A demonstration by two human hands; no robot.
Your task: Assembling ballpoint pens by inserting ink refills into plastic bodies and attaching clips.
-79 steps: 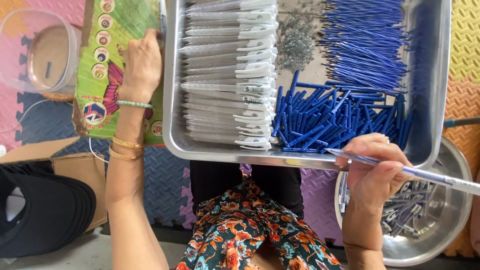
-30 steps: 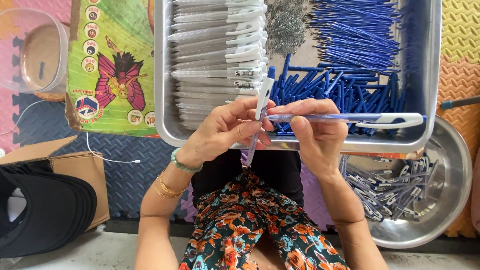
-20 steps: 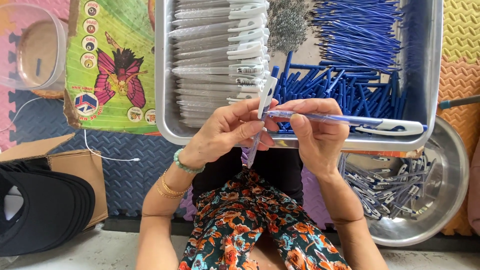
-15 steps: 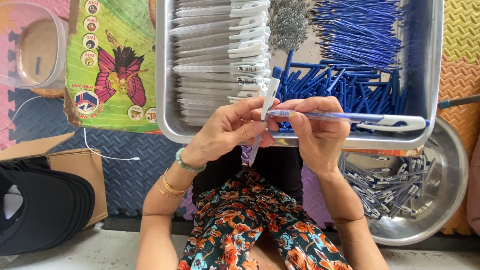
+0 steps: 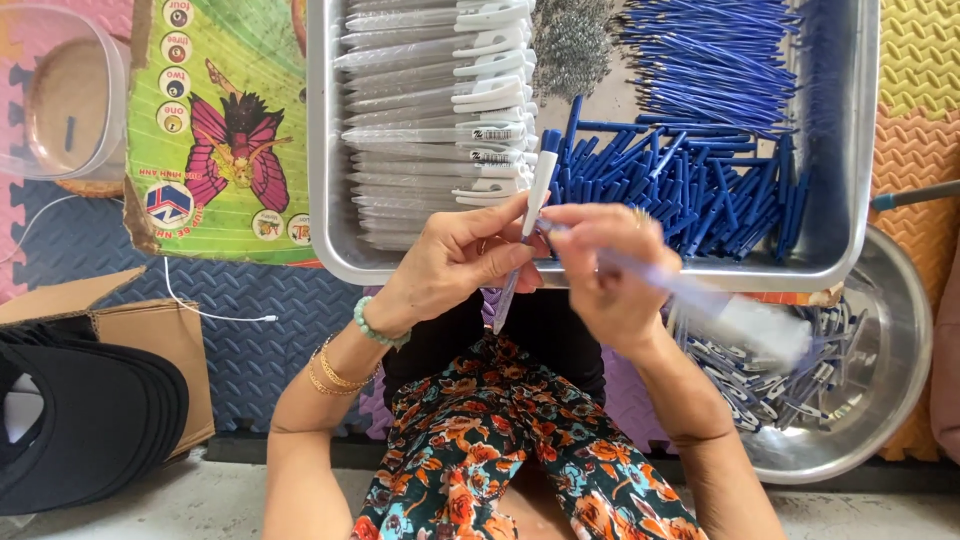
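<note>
Steel tray over foam mats; left hand grips a pen, right hand another

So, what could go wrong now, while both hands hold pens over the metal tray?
1. The left hand pinches one pen with fingertips only; it might slip and fall into the lap or onto the floor.
2. The pen in the right hand is blurred from motion, above the round bowl; a fast swing could throw it past the bowl.
3. The tray sticks out over the knees, so a bump from either hand might tip it.
</note>
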